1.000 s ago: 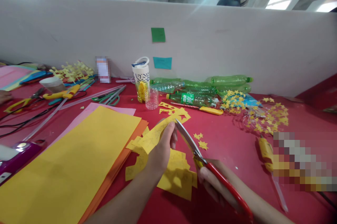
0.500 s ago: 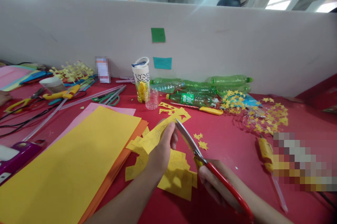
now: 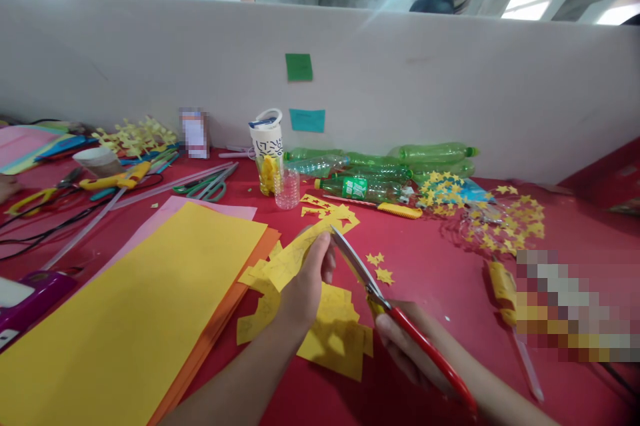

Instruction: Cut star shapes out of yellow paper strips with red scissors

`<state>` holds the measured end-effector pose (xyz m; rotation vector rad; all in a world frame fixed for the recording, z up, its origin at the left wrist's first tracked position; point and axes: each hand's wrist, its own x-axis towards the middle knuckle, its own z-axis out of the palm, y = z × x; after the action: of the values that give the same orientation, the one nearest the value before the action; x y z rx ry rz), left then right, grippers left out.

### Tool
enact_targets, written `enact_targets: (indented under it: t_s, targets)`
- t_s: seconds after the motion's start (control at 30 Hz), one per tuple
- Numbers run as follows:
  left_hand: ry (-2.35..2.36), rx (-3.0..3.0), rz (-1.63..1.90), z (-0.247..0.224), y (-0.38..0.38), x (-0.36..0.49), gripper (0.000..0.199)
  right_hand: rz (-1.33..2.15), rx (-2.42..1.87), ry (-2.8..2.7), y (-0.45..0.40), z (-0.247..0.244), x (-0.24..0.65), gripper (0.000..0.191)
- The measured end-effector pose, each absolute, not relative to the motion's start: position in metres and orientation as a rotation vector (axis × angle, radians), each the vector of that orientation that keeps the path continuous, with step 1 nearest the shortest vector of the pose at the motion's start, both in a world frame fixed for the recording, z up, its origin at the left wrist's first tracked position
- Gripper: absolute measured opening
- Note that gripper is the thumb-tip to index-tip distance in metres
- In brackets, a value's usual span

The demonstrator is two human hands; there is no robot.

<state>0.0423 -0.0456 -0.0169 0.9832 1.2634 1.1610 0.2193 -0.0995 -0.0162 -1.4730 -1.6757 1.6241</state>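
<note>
My left hand [image 3: 313, 276] pinches a strip of yellow paper [image 3: 287, 265] with faint drawn lines. In my right hand [image 3: 407, 339] is a pair of red-handled scissors [image 3: 356, 258], its blades pointing up and left, with the tips beside my left fingertips. Below my left hand lie loose yellow paper pieces [image 3: 340, 346]. A few small yellow stars [image 3: 384, 275] rest right of the blades. Beyond my hands is yellow paper with star-shaped holes [image 3: 345, 218].
Large yellow sheets [image 3: 200, 266] over orange ones lie at left. Green bottles [image 3: 380, 186], a cup [image 3: 267, 146] and a clear plastic piece [image 3: 287, 190] stand or lie along the wall. A yellow glue gun [image 3: 504, 289] and star clusters [image 3: 525, 216] are at right.
The whole view has shifted very slightly. Both hands, the paper strip and the scissors keep nearly the same positions.
</note>
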Motion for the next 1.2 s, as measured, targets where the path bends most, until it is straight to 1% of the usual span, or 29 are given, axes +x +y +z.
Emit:
enact_targets:
  t_s: [0.07,0.13,0.17,0.23,0.27,0.3,0.37,0.5,0.63,0.7,0.8,0.87,0.93,1.03,1.2]
  targets:
    - [1.212,1.036,1.24,-0.017,-0.045,0.042,0.041,1.605,-1.45,-1.674,-0.098,-0.021,0.22,0.058]
    - [1.106,1.104,1.395,-0.015,-0.044,0.043,0.02,1.574,-1.437,-1.659,-0.096,-0.026,0.223,0.061]
    - [1.046,1.139,1.494,-0.013,-0.043,0.042,0.018,1.557,-1.449,-1.633,-0.094,-0.028,0.224,0.062]
    - [0.969,1.222,1.668,-0.011,-0.04,0.041,0.04,1.515,-1.474,-1.565,-0.091,-0.03,0.227,0.061]
    - [0.954,1.27,1.719,-0.01,-0.039,0.04,0.042,1.504,-1.476,-1.543,-0.089,-0.03,0.228,0.06]
    - [0.936,1.313,1.748,-0.009,-0.038,0.038,0.038,1.497,-1.472,-1.528,-0.088,-0.03,0.229,0.059]
    - [0.879,1.36,1.735,-0.01,-0.035,0.034,0.026,1.486,-1.459,-1.526,-0.086,-0.03,0.229,0.058]
    - [0.853,1.302,1.664,-0.014,-0.03,0.029,0.028,1.459,-1.454,-1.571,-0.084,-0.031,0.229,0.06]
    - [0.969,1.165,1.626,-0.011,-0.026,0.031,0.005,1.49,-1.423,-1.632,-0.084,-0.033,0.23,0.057]
    - [0.975,1.112,1.569,-0.009,-0.025,0.033,0.011,1.512,-1.399,-1.649,-0.085,-0.032,0.23,0.056]
    - [0.975,1.14,1.462,-0.007,-0.027,0.034,0.012,1.549,-1.381,-1.644,-0.086,-0.03,0.228,0.055]
    - [0.979,1.19,1.426,-0.007,-0.028,0.034,0.021,1.569,-1.38,-1.643,-0.088,-0.029,0.227,0.056]
    - [0.992,1.223,1.405,-0.006,-0.03,0.034,0.025,1.59,-1.386,-1.65,-0.089,-0.029,0.227,0.056]
    - [1.012,1.235,1.395,-0.007,-0.031,0.035,0.027,1.595,-1.363,-1.678,-0.091,-0.028,0.227,0.056]
    - [0.994,1.259,1.416,-0.009,-0.033,0.036,0.025,1.573,-1.205,-1.74,-0.093,-0.025,0.227,0.056]
